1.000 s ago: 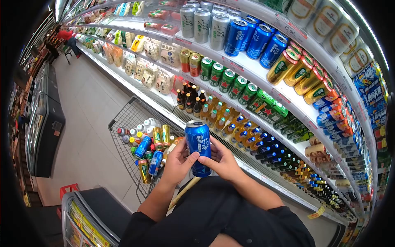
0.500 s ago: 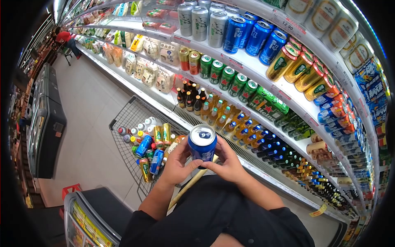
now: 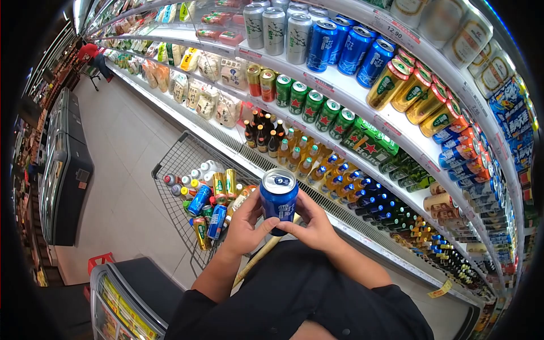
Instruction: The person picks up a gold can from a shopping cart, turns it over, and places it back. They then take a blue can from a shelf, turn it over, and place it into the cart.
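Observation:
A blue can [image 3: 279, 198] with a silver top stands upright between my two hands, in front of my body. My left hand [image 3: 247, 224] wraps its left side, and my right hand [image 3: 310, 222] wraps its right side, with both thumbs on the near face. Just left of my hands is a wire shopping cart [image 3: 164, 195] holding several bottles and cans, among them a blue can [image 3: 216, 221] and a gold can [image 3: 201, 233]. The cart's pale handle [image 3: 258, 260] runs below the held can.
A long shelf [image 3: 340, 85] crosses from upper left to lower right, with blue cans [image 3: 323, 46], green cans [image 3: 313, 106] and rows of bottles. Dark freezers [image 3: 68, 164] stand at the left, another [image 3: 144, 283] at lower left. A person in red [image 3: 89, 52] is far off.

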Motion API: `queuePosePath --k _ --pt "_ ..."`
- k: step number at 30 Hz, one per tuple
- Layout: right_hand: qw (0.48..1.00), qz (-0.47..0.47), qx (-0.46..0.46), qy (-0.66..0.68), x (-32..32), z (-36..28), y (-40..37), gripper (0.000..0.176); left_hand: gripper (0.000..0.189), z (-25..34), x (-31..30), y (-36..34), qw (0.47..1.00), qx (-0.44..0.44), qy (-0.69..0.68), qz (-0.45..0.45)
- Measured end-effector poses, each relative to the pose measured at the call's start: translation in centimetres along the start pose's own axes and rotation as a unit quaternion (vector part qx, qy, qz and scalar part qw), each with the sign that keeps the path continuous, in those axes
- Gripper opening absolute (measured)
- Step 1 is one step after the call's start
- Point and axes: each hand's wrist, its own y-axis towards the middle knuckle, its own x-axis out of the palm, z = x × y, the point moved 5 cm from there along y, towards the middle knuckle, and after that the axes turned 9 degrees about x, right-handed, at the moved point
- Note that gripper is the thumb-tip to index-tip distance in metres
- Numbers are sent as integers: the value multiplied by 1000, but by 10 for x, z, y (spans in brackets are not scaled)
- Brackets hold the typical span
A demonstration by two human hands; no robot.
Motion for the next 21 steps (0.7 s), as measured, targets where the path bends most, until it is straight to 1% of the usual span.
queuePosePath --k 11,17,19,20,21 --pt "1000 5 -10 -2 -2 -1 -4 91 79 1 4 -2 1000 -2 10 -5" --pt "1000 20 -4 -24 -2 -3 -3 90 70 4 10 2 1000 -17 -16 19" --pt "999 24 -5 -24 1 -4 -3 90 65 2 9 3 997 -23 -48 48" --pt "997 58 -14 -54 1 -4 -4 91 65 0 9 3 997 -23 -48 48" --pt "992 92 -23 -83 0 -5 -5 91 64 -3 6 3 995 -20 -66 74"
